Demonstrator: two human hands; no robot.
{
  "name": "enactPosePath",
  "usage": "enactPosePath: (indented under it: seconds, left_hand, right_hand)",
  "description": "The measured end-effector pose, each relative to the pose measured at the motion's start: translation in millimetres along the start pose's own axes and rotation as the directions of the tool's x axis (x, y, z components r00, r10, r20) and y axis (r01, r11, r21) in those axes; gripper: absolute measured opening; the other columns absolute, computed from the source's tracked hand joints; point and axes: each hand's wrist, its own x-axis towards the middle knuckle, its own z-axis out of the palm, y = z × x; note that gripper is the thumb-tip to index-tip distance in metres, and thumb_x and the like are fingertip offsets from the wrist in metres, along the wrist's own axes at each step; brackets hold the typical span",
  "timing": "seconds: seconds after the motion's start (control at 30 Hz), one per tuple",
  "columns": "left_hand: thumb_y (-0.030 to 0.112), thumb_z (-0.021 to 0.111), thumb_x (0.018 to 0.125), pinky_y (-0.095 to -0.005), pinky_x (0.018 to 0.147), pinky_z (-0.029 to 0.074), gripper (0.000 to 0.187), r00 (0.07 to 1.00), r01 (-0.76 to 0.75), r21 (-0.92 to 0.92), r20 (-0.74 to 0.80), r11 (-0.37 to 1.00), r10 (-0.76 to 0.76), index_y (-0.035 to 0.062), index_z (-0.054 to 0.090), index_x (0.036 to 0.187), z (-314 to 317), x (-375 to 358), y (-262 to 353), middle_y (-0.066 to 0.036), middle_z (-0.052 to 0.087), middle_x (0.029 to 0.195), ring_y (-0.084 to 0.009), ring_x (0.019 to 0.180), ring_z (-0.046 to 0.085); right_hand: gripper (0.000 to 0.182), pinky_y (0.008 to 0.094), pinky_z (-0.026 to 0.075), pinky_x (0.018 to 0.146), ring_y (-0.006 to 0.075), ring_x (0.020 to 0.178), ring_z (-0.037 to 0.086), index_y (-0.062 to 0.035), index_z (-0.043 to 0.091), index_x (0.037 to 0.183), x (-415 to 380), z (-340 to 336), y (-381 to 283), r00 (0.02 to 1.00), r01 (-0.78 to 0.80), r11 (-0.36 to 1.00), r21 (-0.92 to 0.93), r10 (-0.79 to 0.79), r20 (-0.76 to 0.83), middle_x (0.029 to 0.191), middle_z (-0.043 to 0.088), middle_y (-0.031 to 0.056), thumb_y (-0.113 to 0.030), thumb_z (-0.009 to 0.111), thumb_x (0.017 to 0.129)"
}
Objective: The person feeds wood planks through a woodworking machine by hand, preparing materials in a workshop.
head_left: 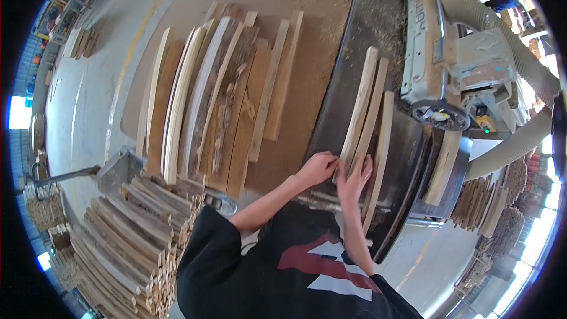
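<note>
Three long wooden strips lie side by side on the dark metal machine table (331,124). Curled at the near end of the left strip (359,103) is my left hand (318,168), its fingers closed against the wood; what they pinch is too small to tell. My right hand (354,181) rests over the near ends of the left and middle strips (373,109), fingers apart and touching the wood. Just right of that hand lies the third strip (381,147).
Many rough boards (236,94) lie on a brown surface to the left. Stacked strips (130,230) stand at the lower left. A machine with a handwheel (441,114) and hoses is on the right, with another board (444,168) below it. A person (502,1) is far behind.
</note>
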Motion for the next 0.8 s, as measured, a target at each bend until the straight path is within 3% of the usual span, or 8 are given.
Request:
enactPosePath:
  seconds: [0.23,0.33,0.43,0.57,0.63,0.7,0.73,0.8]
  left_hand:
    - [0.008,0.065,0.098,-0.0330,0.068,0.052,0.015,0.822,-0.029,-0.008,-0.569,1.000,0.020,-0.0043,0.071,0.104,-91.4,29.1,24.1,-0.015,0.068,0.087,-0.0266,0.077,0.067]
    - [0.009,0.065,0.099,-0.0274,0.058,0.044,0.015,0.736,0.040,-0.094,-0.671,0.995,-0.093,-0.0045,0.071,0.101,-128.0,28.1,17.5,-0.008,0.061,0.081,-0.0127,0.068,0.055]
    - [0.007,0.065,0.099,-0.0282,0.057,0.043,0.012,0.718,0.062,-0.049,-0.692,0.997,-0.078,-0.0034,0.070,0.100,-153.6,24.3,5.8,-0.008,0.061,0.081,-0.0135,0.066,0.054]
    - [0.009,0.066,0.098,-0.0264,0.065,0.047,0.016,0.694,0.068,-0.068,-0.713,0.995,-0.096,-0.0056,0.070,0.100,-157.0,21.7,8.2,-0.009,0.067,0.088,-0.0134,0.075,0.062]
    - [0.008,0.068,0.096,-0.0286,0.067,0.050,0.015,0.714,0.080,0.062,-0.700,0.995,-0.014,-0.0066,0.070,0.098,-160.7,18.7,1.5,-0.013,0.068,0.091,-0.0166,0.078,0.064]
    - [0.008,0.067,0.097,-0.0311,0.071,0.051,0.015,0.722,0.069,0.104,-0.692,0.992,0.023,-0.0059,0.070,0.100,-163.0,19.1,12.0,-0.014,0.068,0.092,-0.0201,0.083,0.065]
    - [0.008,0.067,0.097,-0.0337,0.075,0.053,0.015,0.723,0.054,0.111,-0.690,0.992,0.037,-0.0052,0.070,0.103,-162.7,23.1,16.6,-0.015,0.069,0.093,-0.0237,0.087,0.066]
    - [0.008,0.067,0.096,-0.0382,0.080,0.053,0.015,0.740,0.049,0.201,-0.665,0.978,0.100,-0.0036,0.069,0.106,-158.3,29.5,12.6,-0.016,0.069,0.095,-0.0276,0.092,0.066]
  right_hand:
    - [0.052,0.0569,0.036,0.111,0.0469,0.137,0.040,-0.0062,0.063,0.126,18.8,24.5,-21.1,0.983,-0.054,0.998,0.015,0.056,-0.172,0.148,0.041,0.0274,-0.016,0.080,0.078]
    - [0.048,0.0564,0.037,0.111,0.0469,0.133,0.043,-0.0077,0.065,0.121,46.7,30.6,-30.8,0.974,-0.094,0.996,0.011,0.094,-0.208,0.144,0.045,0.0243,-0.015,0.080,0.077]
    - [0.044,0.0576,0.040,0.109,0.0448,0.129,0.047,-0.0092,0.067,0.121,90.5,55.1,-39.5,0.988,-0.052,0.998,0.020,0.055,-0.145,0.141,0.049,0.0209,-0.019,0.078,0.080]
    - [0.043,0.0576,0.031,0.117,0.0414,0.133,0.046,-0.0058,0.065,0.125,282.1,123.4,-46.8,0.965,-0.022,0.989,-0.146,-0.017,-0.260,0.140,0.051,0.0215,-0.019,0.071,0.084]
    - [0.042,0.0568,0.031,0.117,0.0436,0.137,0.042,-0.0065,0.064,0.126,433.6,120.8,-53.7,0.938,0.018,0.998,0.068,0.006,-0.346,0.151,0.043,0.0210,-0.019,0.071,0.086]
    - [0.039,0.0570,0.032,0.115,0.0442,0.136,0.041,-0.0069,0.065,0.122,553.9,110.0,-62.0,0.841,0.002,1.000,0.004,0.000,-0.540,0.151,0.041,0.0212,-0.019,0.073,0.087]
    - [0.035,0.0552,0.035,0.113,0.0435,0.133,0.045,-0.0062,0.067,0.118,606.1,108.4,-68.6,0.660,0.121,0.992,-0.028,-0.101,-0.744,0.148,0.046,0.0205,-0.021,0.073,0.087]
    - [0.028,0.0487,0.043,0.104,0.0391,0.120,0.056,-0.0031,0.069,0.112,635.6,71.1,-128.4,0.561,0.254,0.933,0.256,0.074,-0.825,0.126,0.063,0.0202,-0.021,0.072,0.091]
